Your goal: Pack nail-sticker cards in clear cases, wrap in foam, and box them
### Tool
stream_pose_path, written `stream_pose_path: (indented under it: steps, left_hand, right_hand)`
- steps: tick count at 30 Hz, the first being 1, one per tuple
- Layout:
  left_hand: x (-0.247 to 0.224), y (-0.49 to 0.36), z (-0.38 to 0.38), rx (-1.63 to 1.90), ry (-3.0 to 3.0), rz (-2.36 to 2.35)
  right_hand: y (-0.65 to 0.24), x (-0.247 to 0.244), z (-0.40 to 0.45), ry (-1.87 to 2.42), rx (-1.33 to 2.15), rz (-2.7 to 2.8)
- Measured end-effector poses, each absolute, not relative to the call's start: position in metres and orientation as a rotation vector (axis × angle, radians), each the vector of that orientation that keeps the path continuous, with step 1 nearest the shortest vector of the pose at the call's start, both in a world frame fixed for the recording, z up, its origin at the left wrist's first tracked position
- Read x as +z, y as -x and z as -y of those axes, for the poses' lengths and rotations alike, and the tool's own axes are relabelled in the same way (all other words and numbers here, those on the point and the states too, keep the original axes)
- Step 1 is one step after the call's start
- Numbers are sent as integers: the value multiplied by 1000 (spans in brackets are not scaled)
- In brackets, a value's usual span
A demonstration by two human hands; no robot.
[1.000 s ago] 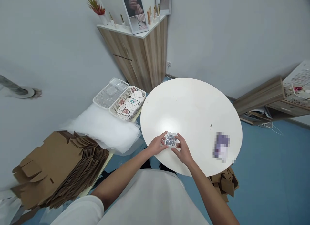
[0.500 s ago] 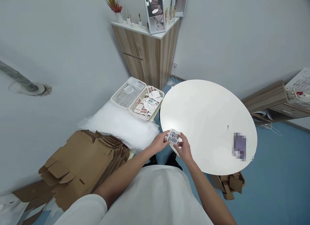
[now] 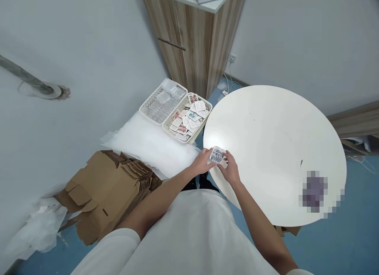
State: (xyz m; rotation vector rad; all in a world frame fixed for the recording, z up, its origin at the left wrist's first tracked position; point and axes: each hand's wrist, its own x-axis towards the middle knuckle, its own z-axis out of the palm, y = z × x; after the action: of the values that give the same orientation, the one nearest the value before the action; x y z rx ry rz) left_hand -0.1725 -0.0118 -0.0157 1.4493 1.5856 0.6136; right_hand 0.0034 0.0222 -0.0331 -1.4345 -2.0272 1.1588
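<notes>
Between my two hands, above the near left edge of the round white table (image 3: 275, 121), is a small clear plastic box of press-on nails (image 3: 217, 155). Dark, shiny nails show in rows inside it. My left hand (image 3: 202, 163) grips the box's left side, fingers closed on it. On the right side, my right hand (image 3: 230, 168) pinches it between thumb and fingers. To the left of the table, one white basket (image 3: 193, 140) holds nail cards, and beside it another white basket (image 3: 143, 112) holds clear plastic boxes.
White foam sheets (image 3: 142, 143) lie in front of the baskets, with stacked flat cardboard boxes (image 3: 103, 184) nearer me. A wood-grain cabinet (image 3: 192, 38) stands behind. On the table's right is a blurred purple item (image 3: 314, 192). A pipe (image 3: 26, 77) juts from the left wall.
My view has tilted down and shifted left, so the cabinet top has mostly left the picture. Both hands still hold the nail box, with little change in grip.
</notes>
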Motion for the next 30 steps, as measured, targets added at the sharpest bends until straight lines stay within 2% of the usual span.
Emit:
stream_pose_path:
  steps: [15, 30]
  left_hand:
    - [-69, 186, -66, 646, -1316, -1839]
    - [-77, 190, -74, 690, -1335, -1855]
  right_hand:
    - [32, -82, -111, 1387, 1136, 2172]
    - [34, -86, -119, 1370, 1121, 2182]
